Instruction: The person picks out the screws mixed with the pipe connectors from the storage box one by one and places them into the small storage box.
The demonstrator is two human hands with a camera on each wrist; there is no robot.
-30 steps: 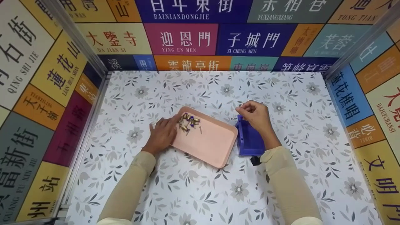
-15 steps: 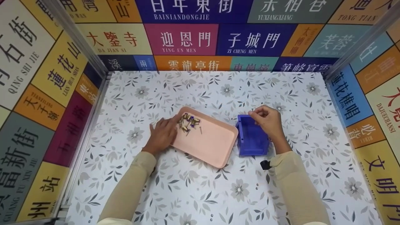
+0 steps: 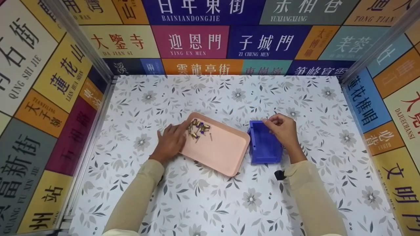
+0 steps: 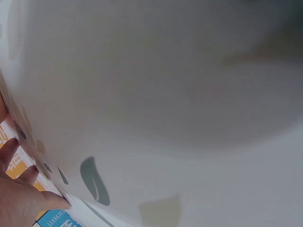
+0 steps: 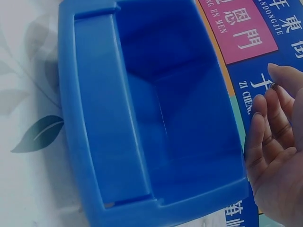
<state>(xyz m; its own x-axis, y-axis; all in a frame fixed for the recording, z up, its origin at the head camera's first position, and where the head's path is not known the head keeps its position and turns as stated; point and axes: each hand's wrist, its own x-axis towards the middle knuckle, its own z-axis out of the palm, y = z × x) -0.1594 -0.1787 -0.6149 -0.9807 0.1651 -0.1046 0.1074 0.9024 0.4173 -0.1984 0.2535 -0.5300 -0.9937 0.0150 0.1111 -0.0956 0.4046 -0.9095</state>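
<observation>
My left hand (image 3: 170, 141) rests with spread fingers against the left end of the pink tray (image 3: 216, 154). Small brass-coloured and blue-tipped metal parts (image 3: 198, 127) lie heaped in the tray's upper left corner, beside a few thin pins (image 3: 211, 136). To the tray's right stands a blue plastic bin (image 3: 265, 154), its inside bare where it shows. Over the bin's far right corner is my right hand (image 3: 283, 129), thumb and forefinger pinched together. The right wrist view shows a tiny dark piece (image 5: 273, 86) at those fingertips, too small to identify.
A white tablecloth (image 3: 210, 95) with grey flowers and leaves covers the table. Colourful lettered panels (image 3: 197, 41) wall in the back and both sides. A black wrist device (image 3: 279, 175) sits at my right cuff. The left wrist view mostly shows blurred tablecloth.
My right hand has moved right and slightly down from the bin's far left corner to its far right, uncovering more of the bin. The left hand and tray have stayed put.
</observation>
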